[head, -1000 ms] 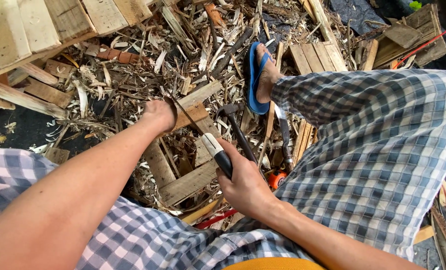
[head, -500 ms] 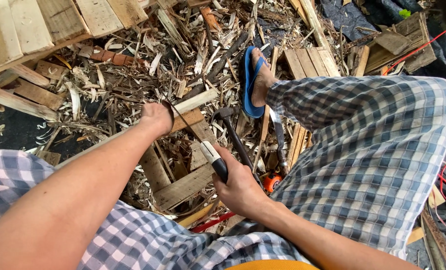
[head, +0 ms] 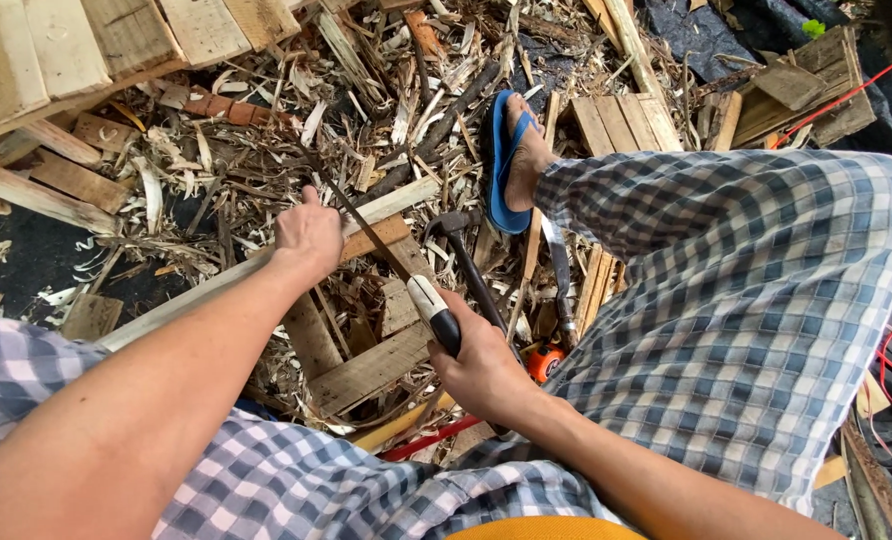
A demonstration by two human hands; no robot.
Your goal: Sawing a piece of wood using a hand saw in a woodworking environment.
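Observation:
My right hand (head: 481, 365) grips the black and white handle of a hand saw (head: 428, 305). Its thin blade (head: 361, 225) runs up and left across a pale wooden strip (head: 398, 200). My left hand (head: 308, 235) presses down on that strip and the board under it, just left of the blade. A hammer (head: 466, 260) lies on the boards right of the saw, its head near my foot in a blue flip-flop (head: 501, 165). My checked trouser leg (head: 756, 300) fills the right side.
Wood shavings and split scraps (head: 266, 150) cover the ground. Pallet boards (head: 76, 50) lie at the top left, a slatted piece (head: 616, 120) by my foot, and a small crate (head: 806, 95) at the top right. An orange object (head: 544, 360) sits under my knee.
My left hand has shifted slightly along the strip and the saw blade has moved a little across the wood. The view has tilted slightly.

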